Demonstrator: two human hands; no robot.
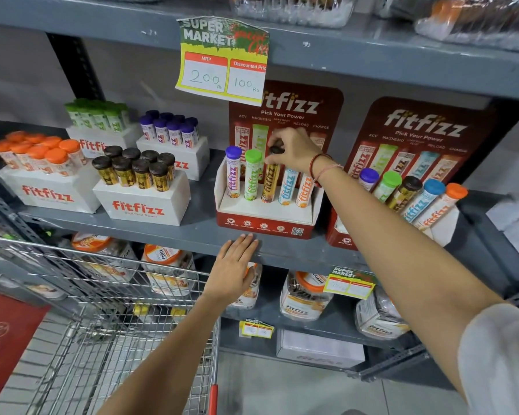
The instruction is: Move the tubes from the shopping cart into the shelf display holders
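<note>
Nearest, the wire shopping cart point(108, 298) stands below and left of the red display holder point(267, 217). The left hand point(237, 265) lies flat and released on the grey shelf edge point(297, 253) just beneath the holder. Above, the right hand point(294, 149) pinches the dark-capped gold tube point(269, 184), seated in the holder's middle slot.

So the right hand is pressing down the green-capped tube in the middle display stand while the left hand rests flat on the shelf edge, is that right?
Not quite. The head view shows the right hand gripping the dark brown-capped tube, not the green-capped tube beside it, in the middle display stand. The rest holds: the left hand rests flat on the shelf edge.
</note>
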